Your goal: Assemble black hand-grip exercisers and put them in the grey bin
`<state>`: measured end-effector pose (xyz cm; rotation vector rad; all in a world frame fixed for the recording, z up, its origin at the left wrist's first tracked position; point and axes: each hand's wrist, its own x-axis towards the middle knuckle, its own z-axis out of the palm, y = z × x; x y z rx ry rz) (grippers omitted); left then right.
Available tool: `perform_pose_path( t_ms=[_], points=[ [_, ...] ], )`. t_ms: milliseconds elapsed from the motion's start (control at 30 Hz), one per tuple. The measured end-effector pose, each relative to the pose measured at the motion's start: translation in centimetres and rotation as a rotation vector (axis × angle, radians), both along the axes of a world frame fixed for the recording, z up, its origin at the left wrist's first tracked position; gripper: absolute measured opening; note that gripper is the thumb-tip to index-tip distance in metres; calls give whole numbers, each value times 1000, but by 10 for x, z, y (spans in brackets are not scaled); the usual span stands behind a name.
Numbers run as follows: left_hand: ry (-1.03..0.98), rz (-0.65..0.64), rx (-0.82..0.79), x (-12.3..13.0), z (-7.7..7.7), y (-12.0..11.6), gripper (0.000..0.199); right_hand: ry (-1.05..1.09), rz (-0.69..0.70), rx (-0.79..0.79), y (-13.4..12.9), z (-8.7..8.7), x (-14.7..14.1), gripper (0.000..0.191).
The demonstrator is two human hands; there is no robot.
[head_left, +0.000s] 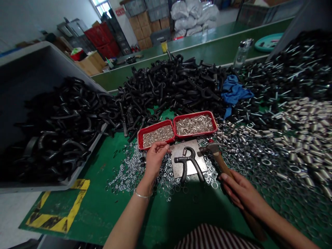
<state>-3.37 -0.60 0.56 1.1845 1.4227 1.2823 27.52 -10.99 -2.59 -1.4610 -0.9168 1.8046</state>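
A black hand grip strengthener (184, 161) lies on a square metal plate (176, 170), its two handles pointing toward me. My right hand (240, 190) is wrapped round the wooden handle of a hammer (223, 164); the hammer's head is at the plate's right edge. My left hand (156, 156) is held just left of the plate, in front of the red trays, thumb and fingertips pinched together. Whatever is between those fingertips is too small to make out. The left red tray (140, 141) holds tiny metal pieces, and the right red tray (215, 126) holds small metal pins.
Black grip parts (166, 83) are heaped behind the trays and fill a grey crate (85, 157) at left. Washers and rings (127, 174) surround the plate. Metal sleeves (308, 128) pile up at right. A blue cloth (234, 90) and a glass bottle (241, 53) stand farther back.
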Motion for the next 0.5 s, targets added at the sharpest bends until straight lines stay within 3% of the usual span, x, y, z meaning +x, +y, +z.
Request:
perform_pose_path(
  t_ms=[267,333,500],
  points=[
    [32,-114,-56,32,-9,2,30,8,-8,12,0,-5,2,38],
    [139,-150,-54,36,-11,5,24,9,-14,5,0,-8,3,38],
    [568,-256,139,42,-13,14,16,-7,-9,10,-1,-9,3,39]
  ],
)
